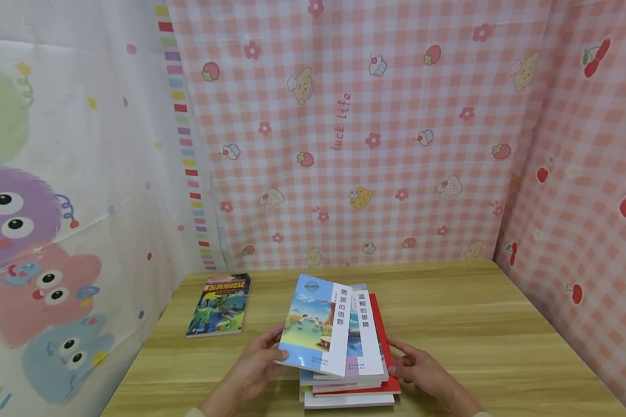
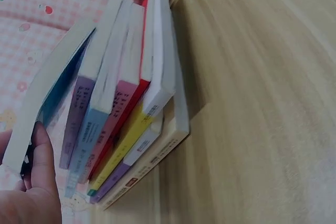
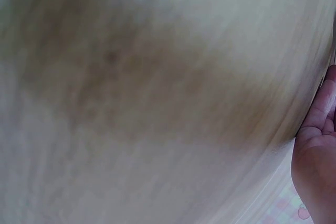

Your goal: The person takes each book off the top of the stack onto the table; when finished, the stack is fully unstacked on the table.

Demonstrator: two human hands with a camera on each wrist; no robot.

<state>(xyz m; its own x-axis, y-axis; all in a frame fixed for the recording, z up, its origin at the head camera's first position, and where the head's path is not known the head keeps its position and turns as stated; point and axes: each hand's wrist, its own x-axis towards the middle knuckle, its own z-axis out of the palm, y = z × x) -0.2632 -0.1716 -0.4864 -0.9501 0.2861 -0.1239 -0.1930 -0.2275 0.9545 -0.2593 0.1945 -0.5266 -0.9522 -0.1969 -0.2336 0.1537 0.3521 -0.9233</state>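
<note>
My left hand (image 1: pixel 258 362) pinches the lower left edge of a blue-and-white book (image 1: pixel 313 324), thumb over its cover. That book is tilted, lifted at its left side above a stack. Below it lies another white-bordered book (image 1: pixel 371 341), and a red book (image 1: pixel 378 318) sticks out to the right. The left wrist view shows the stack's spines in purple, a pink spine (image 2: pixel 119 100) and a yellow spine (image 2: pixel 123 148), apart from the held book (image 2: pixel 50 77). Against the stack's right side rests my right hand (image 1: pixel 419 368), its fingers loosely bent; the right wrist view catches only part of it.
A colourful comic-style book (image 1: pixel 220 307) lies alone on the wooden table (image 1: pixel 469 324), left of the stack. Behind the table hangs a pink checked cloth (image 1: pixel 339 174). Patterned curtains stand along the left and right sides.
</note>
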